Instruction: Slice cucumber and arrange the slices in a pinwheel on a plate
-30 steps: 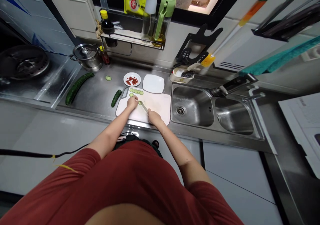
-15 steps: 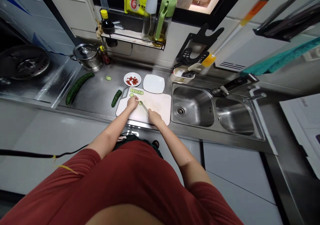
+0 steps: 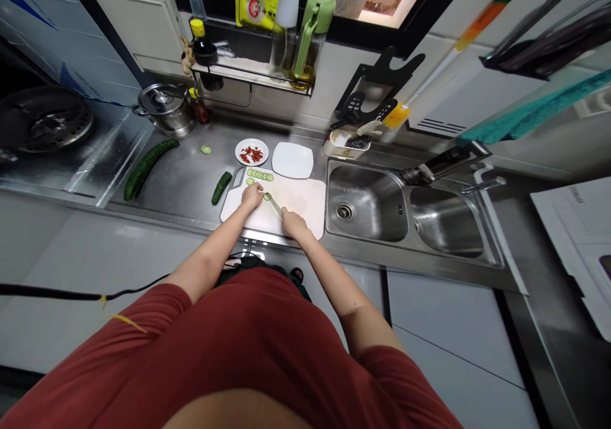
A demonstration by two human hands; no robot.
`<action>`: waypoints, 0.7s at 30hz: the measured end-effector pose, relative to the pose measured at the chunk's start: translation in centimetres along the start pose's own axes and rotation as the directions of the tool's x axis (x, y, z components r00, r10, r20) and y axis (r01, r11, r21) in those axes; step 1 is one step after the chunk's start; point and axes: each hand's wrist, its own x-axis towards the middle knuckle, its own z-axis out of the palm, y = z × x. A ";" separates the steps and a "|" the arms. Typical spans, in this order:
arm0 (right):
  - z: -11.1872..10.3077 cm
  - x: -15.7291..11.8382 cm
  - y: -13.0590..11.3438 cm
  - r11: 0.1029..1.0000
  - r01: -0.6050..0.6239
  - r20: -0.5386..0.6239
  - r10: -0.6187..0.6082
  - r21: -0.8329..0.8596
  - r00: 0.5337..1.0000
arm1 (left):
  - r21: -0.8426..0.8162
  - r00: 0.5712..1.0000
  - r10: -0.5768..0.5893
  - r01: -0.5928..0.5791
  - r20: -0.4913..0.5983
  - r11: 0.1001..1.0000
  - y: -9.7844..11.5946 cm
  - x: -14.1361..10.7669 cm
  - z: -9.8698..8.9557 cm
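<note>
Frame centre: right hand (image 3: 293, 224) grips knife (image 3: 275, 205) at cucumber slice (image 3: 266, 196); left hand (image 3: 251, 195) just beside, cannot tell if holding.

Cucumber slices (image 3: 258, 175) lie on the cutting board (image 3: 301, 201), between the cucumber piece (image 3: 221, 188) and the sink (image 3: 375, 187).

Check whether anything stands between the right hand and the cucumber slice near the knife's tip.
Only the knife, held in the right hand, spans that gap over the cutting board to the cucumber slice. The left hand is on the slice's far side, not between.
</note>
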 end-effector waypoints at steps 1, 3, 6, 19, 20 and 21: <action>0.0 0.0 -0.1 1.000 -0.003 0.002 0.003 0.000 1.000 | -0.001 1.000 0.000 0.000 0.003 1.000 0.1 0.0 -0.1; -0.1 -0.1 -0.1 1.000 -0.010 0.007 0.010 -0.001 1.000 | -0.002 1.000 -0.003 0.003 0.009 1.000 0.2 -0.1 -0.2; 0.0 -0.7 0.2 1.000 -0.011 0.014 0.011 -0.011 1.000 | 0.001 1.000 -0.013 0.013 0.024 1.000 0.4 -0.3 -0.5; 0.6 -1.2 0.7 1.000 -0.016 0.021 0.016 -0.016 1.000 | -0.005 0.999 -0.017 0.017 0.028 1.000 0.4 -0.3 -0.5; 0.5 -1.0 0.5 1.000 -0.011 0.009 0.011 -0.012 1.000 | -0.005 0.999 -0.017 0.017 0.027 1.000 0.4 -0.3 -0.5; 0.5 -0.8 0.3 1.000 -0.008 0.000 0.008 -0.007 1.000 | -0.005 0.999 -0.018 0.018 0.026 1.000 0.4 -0.2 -0.5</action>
